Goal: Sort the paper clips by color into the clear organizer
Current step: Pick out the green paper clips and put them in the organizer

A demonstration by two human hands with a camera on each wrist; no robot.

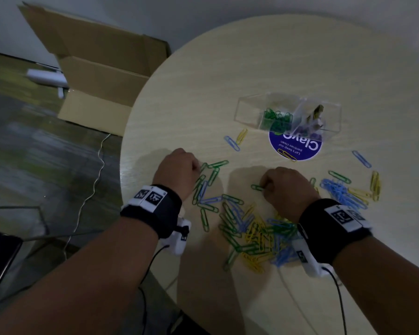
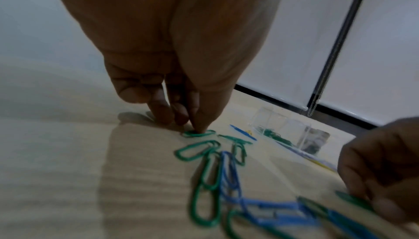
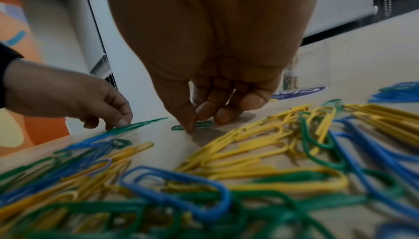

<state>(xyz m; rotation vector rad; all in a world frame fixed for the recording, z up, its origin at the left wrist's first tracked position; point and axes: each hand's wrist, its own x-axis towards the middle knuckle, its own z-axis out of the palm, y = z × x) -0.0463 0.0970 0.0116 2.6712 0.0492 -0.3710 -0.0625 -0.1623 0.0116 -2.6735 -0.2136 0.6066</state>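
Observation:
Green, blue and yellow paper clips lie in a mixed pile (image 1: 252, 233) on the round table (image 1: 276, 56). My left hand (image 1: 197, 166) pinches a green clip (image 2: 198, 133) flat on the table, thumb tip on it, fingers curled. Thumb and forefinger of my right hand (image 1: 264, 187) pinch another green clip (image 3: 192, 126) that still touches the table. The clear organizer (image 1: 242, 110) stands beyond both hands, with green clips (image 1: 276, 119) in one compartment. A blue heap (image 1: 341, 192) and yellow clips (image 1: 375, 184) lie right of my right hand.
A round blue sticker (image 1: 295, 143) lies under the organizer's near side. The table's edge (image 1: 124, 165) runs just left of my left hand. An open cardboard box (image 1: 102, 76) and a cable (image 1: 99, 165) are on the floor to the left.

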